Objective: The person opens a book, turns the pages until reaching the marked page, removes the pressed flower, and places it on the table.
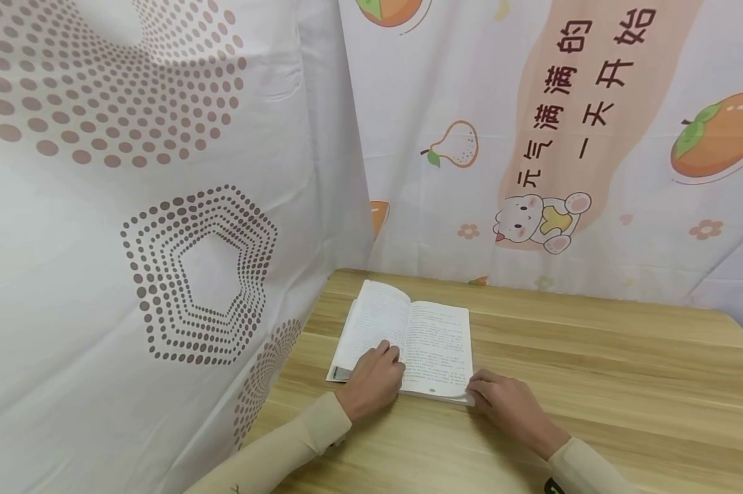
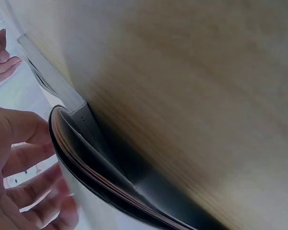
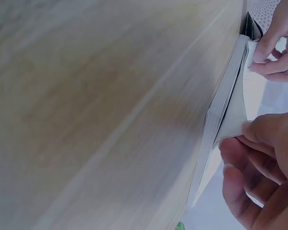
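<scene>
An open book [image 1: 439,336] with printed text lies on the wooden table, its left pages bulging up in a curve. My left hand [image 1: 374,381] rests on the lower part of the left page beside the gutter. In the left wrist view, that hand's fingers [image 2: 31,191] are loosely bent over the page, with the thumb by the book's lower edge. At the lower right corner, my right hand [image 1: 510,405] pinches a page. The right wrist view shows this page [image 3: 234,112] bent up from the stack between thumb and fingers.
The wooden table [image 1: 593,363] extends to the right of the book. A white cloth with brown dots [image 1: 210,274] hangs close on the left. Behind the table hangs another cloth [image 1: 420,233] printed with fruit, a cartoon animal and Chinese characters.
</scene>
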{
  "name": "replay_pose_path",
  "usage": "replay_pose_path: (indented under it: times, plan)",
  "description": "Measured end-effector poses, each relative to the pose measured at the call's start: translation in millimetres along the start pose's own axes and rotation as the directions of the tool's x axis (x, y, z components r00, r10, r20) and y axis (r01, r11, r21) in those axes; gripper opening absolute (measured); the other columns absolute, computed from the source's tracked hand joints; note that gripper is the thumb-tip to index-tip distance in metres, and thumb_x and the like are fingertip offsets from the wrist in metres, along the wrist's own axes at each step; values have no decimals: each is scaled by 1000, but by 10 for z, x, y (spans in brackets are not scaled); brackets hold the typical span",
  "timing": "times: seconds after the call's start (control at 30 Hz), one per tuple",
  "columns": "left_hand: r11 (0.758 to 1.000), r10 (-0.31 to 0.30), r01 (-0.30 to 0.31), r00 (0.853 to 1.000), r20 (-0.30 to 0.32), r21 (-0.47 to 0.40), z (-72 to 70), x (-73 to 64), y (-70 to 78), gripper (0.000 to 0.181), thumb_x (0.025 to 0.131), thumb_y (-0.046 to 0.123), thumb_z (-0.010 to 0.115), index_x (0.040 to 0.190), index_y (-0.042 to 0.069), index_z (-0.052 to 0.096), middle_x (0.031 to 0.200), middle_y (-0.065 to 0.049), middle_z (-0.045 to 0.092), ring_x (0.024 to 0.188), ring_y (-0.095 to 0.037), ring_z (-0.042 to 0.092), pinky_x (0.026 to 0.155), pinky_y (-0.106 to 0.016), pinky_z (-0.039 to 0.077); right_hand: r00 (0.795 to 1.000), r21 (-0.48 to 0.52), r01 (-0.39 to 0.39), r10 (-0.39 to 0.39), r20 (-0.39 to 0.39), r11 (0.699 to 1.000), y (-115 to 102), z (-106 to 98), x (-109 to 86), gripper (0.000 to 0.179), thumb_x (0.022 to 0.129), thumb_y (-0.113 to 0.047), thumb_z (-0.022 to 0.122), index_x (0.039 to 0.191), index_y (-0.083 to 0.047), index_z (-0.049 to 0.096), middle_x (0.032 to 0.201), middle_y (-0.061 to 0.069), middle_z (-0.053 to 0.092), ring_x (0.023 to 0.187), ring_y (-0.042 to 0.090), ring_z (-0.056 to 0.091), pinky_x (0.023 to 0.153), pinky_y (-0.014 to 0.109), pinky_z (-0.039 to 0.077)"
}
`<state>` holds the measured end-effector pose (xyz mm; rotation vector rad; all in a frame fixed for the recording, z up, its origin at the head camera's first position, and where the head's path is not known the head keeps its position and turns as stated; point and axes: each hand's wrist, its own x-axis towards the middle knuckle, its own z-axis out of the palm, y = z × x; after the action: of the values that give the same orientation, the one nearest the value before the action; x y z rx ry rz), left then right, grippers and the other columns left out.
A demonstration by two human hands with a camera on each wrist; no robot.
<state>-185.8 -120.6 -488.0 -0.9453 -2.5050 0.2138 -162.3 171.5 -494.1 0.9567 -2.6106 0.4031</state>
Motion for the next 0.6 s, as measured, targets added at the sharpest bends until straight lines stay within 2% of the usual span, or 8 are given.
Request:
replay_pose_path:
  times: [0.17,0.23,0.33,0.47,0.6]
  plan:
    - [999,5,-6,1000,-14,-45,20,-19,0,27,96,30,70,72,18,70,84,2,61,76,-15,48,59,-25,42,998,-6,43,-43,-50,999,21,22,11,12,82,-9,85,91,-11,78,94,-4,71,79,12,70,63,31,56]
    - [998,2,-3,1000,-13,-69,25,-19,5,32,96,39,71,72,19,68,84,3,60,76,-15,48,60,-26,41,994,-6,64,-64,-88,998,28,27,21,14,79,-8,87,89,-12,77,92,-4,71,77,12,69,62,31,56]
    - [996,1,0,1000,7,-94,20,-15,12,34,94,52,71,81,21,69,84,3,59,75,-14,47,58,-24,39,990,0,73,-73,-123,997,29,27,37,15,77,-6,88,85,-12,77,90,-5,71,76,10,69,62,30,56]
    - [995,8,-4,999,47,-97,13,-4,23,41,90,63,67,96,24,75,85,4,59,74,-13,44,57,-24,37,995,36,36,-32,-98,999,29,4,53,13,78,-7,87,83,-13,78,89,-6,72,76,9,68,63,29,55]
    - [997,18,-14,998,60,-72,4,9,30,41,89,65,66,96,26,77,82,4,57,72,-13,43,56,-24,36,998,99,-23,28,-49,995,34,-42,66,7,82,-12,85,83,-16,79,89,-6,73,70,2,60,60,25,51]
